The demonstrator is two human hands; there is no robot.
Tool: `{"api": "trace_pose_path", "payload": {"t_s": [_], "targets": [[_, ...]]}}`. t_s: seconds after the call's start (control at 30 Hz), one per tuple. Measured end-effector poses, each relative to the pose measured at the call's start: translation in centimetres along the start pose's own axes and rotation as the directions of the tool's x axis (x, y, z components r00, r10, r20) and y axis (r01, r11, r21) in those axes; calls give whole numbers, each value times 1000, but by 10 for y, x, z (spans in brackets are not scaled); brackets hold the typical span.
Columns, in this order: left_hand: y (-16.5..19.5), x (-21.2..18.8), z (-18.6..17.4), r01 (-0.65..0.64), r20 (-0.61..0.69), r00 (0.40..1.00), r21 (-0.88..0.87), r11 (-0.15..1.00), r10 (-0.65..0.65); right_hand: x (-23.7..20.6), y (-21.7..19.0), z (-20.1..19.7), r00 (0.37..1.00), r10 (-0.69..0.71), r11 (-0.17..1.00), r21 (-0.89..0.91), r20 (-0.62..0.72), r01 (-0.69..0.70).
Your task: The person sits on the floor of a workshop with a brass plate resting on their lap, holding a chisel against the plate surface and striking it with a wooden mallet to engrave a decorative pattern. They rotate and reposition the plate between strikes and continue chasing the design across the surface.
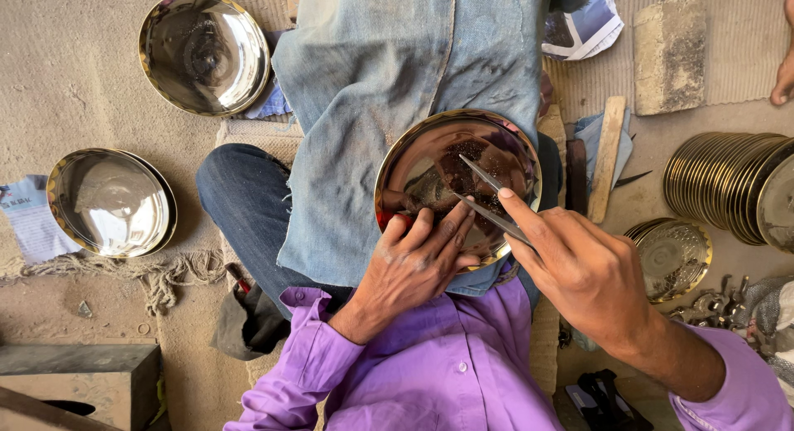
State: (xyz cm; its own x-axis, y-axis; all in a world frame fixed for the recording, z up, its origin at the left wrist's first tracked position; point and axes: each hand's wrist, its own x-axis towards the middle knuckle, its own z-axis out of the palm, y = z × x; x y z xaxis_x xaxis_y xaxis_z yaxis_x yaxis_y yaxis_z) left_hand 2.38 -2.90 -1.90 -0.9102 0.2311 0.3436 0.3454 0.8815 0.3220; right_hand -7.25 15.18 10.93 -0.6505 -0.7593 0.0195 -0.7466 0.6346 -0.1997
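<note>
We note the right hand (591, 274) closed in a pinch around a thin pointed metal tool (488, 201), index finger laid along its shaft. The tool looks like two slim prongs; their tips rest on the inner face of a shiny metal plate (430, 162). The left hand (418, 261) presses flat on the near rim of that plate, fingers spread over the edge, thumb on the rim, steadying it rather than gripping it.

The plate sits tilted on the lap, on a blue denim cloth (372, 92) draped over the crossed legs. It has a brass-coloured rim and a dark patch where the tips touch.

Both arms wear purple sleeves (447, 365).

Further out, to the left on the sandy floor, two similar plates lie face up: one near the top (204, 52), one lower (110, 203). To the right we see a row of plates standing on edge (728, 191), and beside it a patterned plate (674, 257) lying flat. A wooden stick (606, 158) and a grey block (670, 55) lie above these.
</note>
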Motion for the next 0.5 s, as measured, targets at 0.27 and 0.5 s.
{"api": "trace_pose_path", "payload": {"t_s": [0.27,0.5], "targets": [[0,0,0,8,-9,1000,-8,1000,-8,2,-2,-2,1000,-6,1000,-6,6,6],[-1,0,0,7,-4,1000,-15,1000,-7,3,-3,-1,1000,-6,1000,-14,9,6]]}}
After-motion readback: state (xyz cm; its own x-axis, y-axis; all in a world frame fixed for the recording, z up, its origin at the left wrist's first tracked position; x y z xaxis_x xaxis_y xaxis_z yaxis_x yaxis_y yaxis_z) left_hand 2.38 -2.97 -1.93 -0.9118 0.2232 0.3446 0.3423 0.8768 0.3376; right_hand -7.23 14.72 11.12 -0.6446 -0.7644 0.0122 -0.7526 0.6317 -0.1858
